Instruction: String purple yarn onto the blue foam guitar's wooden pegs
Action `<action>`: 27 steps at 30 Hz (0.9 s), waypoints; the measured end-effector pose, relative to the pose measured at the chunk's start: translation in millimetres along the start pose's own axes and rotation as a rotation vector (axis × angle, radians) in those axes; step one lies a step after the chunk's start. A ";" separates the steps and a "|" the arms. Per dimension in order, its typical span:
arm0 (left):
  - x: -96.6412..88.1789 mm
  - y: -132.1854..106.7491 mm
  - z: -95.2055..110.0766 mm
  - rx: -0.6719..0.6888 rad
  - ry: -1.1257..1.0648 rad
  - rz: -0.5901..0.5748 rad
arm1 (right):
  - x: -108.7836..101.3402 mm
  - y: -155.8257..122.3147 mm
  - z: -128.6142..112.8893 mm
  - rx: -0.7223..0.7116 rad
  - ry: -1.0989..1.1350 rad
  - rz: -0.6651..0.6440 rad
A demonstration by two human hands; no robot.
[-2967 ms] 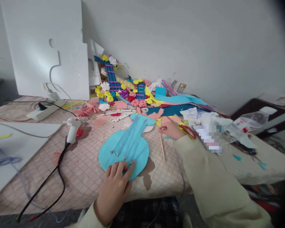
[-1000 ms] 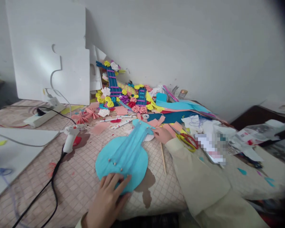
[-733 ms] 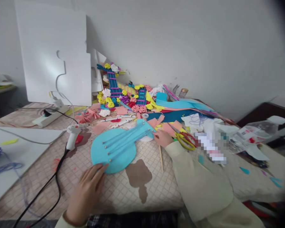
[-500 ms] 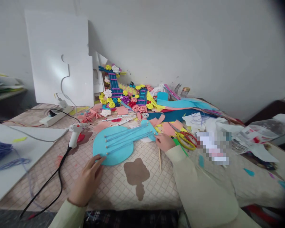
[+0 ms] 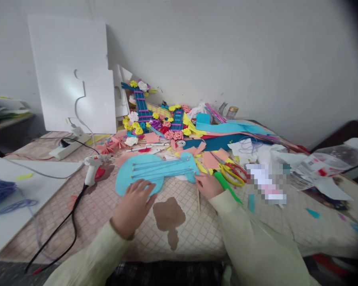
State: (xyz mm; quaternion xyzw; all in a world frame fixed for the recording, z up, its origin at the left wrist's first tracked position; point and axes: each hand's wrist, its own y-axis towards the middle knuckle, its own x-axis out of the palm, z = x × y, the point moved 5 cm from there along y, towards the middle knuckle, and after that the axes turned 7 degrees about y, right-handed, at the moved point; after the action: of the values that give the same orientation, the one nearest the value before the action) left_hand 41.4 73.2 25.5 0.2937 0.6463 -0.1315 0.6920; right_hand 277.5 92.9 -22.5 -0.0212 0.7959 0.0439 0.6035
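A light blue guitar-shaped cutout (image 5: 150, 162) lies on the table, its body to the left and its head to the right. Blue yarn strings (image 5: 158, 169) run between small pegs on its body and head. My left hand (image 5: 135, 206) rests over the near edge of the body, its fingers stretched out and covering the lowest peg. At the head, my right hand (image 5: 209, 185) has thumb and forefinger pinched beside the nearest peg; what is between them is too small to tell. A thin wooden stick (image 5: 198, 200) lies just below that hand.
A glue gun (image 5: 93, 169) stands on the left, its black cable trailing forward. Scissors (image 5: 232, 174) and a green tube (image 5: 226, 186) lie right of my right hand. Paper flowers and decorated guitars (image 5: 141, 105) are piled at the back. Blue-violet yarn (image 5: 1, 190) lies far left.
My left hand has moved right and forward from the cutout's near left edge onto its body, fingers now spread. My right hand stays at the head.
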 end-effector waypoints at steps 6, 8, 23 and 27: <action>25.0 67.0 74.4 0.350 -0.080 0.006 | -1.5 -14.9 -11.0 -0.011 0.013 -0.002; 39.7 77.4 80.9 0.402 -0.079 0.008 | -0.9 -17.7 -11.4 -0.004 0.016 0.002; 59.9 82.2 81.2 0.404 -0.160 0.047 | -2.7 -29.3 2.6 0.165 -0.020 0.070; 62.4 82.4 80.2 0.381 -0.242 0.036 | -3.0 -29.0 4.6 0.184 -0.017 0.096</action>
State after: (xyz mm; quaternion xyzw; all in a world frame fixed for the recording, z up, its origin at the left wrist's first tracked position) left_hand 161.3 104.7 -16.3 0.4126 0.5166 -0.2729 0.6988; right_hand 285.2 64.5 -22.2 0.0725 0.7917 -0.0002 0.6066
